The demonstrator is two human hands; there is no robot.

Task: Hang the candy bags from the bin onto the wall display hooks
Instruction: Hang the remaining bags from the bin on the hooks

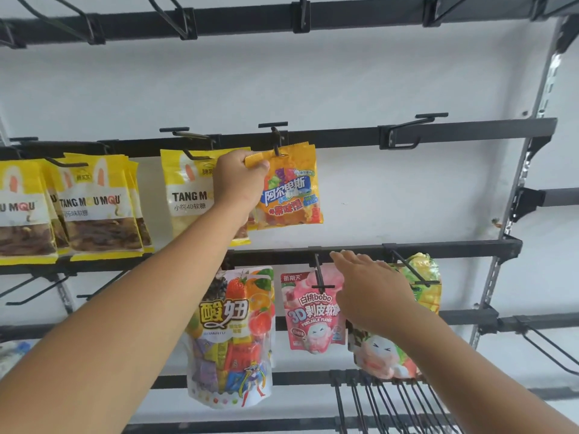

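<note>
Head view. Centre: left hand [239, 180] pinches the top-left corner of the orange candy bag [291, 189], which hangs at a black hook [277, 142]; the wrist hides the bag's left side. Lower right: right hand [372, 289], fingers straight, covers part of a pink bag [313, 311]; contact unclear.

Left arm [131, 308] is bare, nearly straight, and runs from bottom-left up to centre; the left hand [239, 180] is the higher of the two, back of the hand to camera, fingers curled and thumb clamped on the top edge of the orange candy bag [291, 189]. Right arm [470, 364] comes in from bottom-right, angled up and left, with the wrist roughly in line with the forearm. Right hand [372, 296] sits lower, back up, fingers straight and close together pointing up-left, gripping nothing; can't tell whether the palm touches anything.
</note>
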